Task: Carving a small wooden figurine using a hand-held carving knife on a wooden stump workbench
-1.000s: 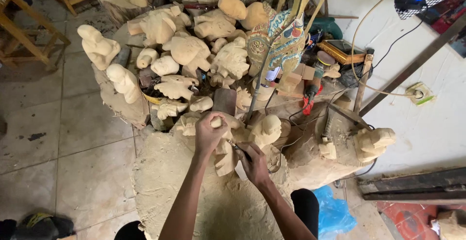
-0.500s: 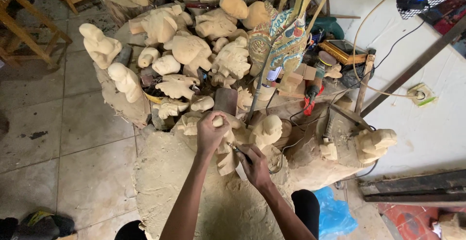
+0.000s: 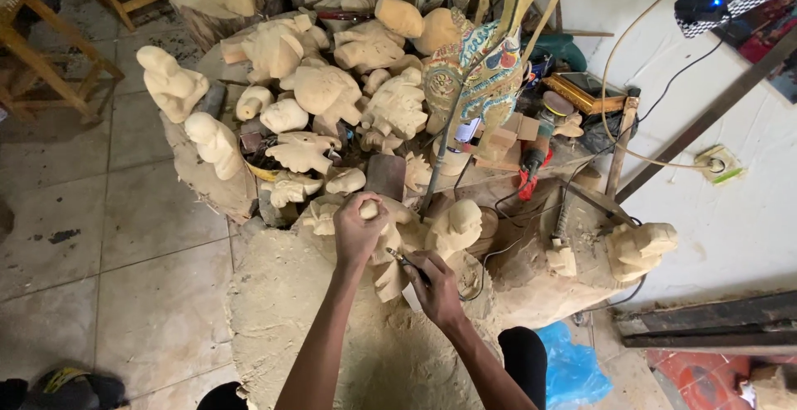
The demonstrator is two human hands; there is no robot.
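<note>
My left hand [image 3: 357,231] grips the top of a pale, unfinished wooden figure [image 3: 387,273] that stands on a sawdust-covered block [image 3: 290,310]. My right hand [image 3: 437,287] holds a thin dark carving tool [image 3: 407,264] whose tip rests against the figure's side, just right of my left hand. Another rough pale carving [image 3: 457,226] sits right behind my right hand.
Many unfinished pale wooden figures [image 3: 328,95] are piled behind the block, with a painted flat puppet [image 3: 477,70] standing among them. A carved head [image 3: 639,248] rests at the right. Cables, a wall socket [image 3: 716,161], wooden stools [image 3: 41,53] and a blue bag [image 3: 569,368] surround the spot.
Both hands stay on the figure and tool with only slight shifts; the view has barely moved.
</note>
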